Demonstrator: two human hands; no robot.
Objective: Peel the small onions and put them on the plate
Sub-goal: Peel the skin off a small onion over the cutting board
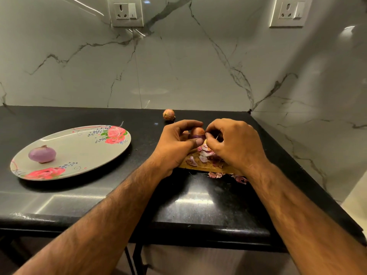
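- Over the right half of the black counter (79, 197): left hand (176, 141), fingers curled round a partly peeled onion (198, 132), forefinger arched over its top, thumb pressed against its lower, purple side.
- Just beside it, at the same onion from the right: right hand (236, 143), fingertips bunched together and pinching at the skin; exact hold hidden behind the knuckles, so cannot tell how much skin is caught.
- Between both hands, lifted clear of the counter and above a wooden board (187, 165): the partly peeled onion, papery brown skin on its upper part, purple flesh bared in a band below.
- Flat on the counter, nearer the right edge than the left, largely covered by the hands: the wooden board, with a heap of pink and white peelings (204, 153) on it.
- Off the board, on the counter along its near side, beneath the right wrist: a few loose scraps of skin (241, 179).
- At the counter's back edge, close to the wall, just behind the left hand and apart from it: one unpeeled onion (168, 114).
- On the left half of the counter, well apart from the board: a flowered plate (83, 151).
- In the plate's left part, lying on its side: one peeled onion (42, 154), purple and glossy.
- Behind the counter: veined marble wall (178, 66) with two wall sockets, one upper left (127, 11), one upper right (291, 11).
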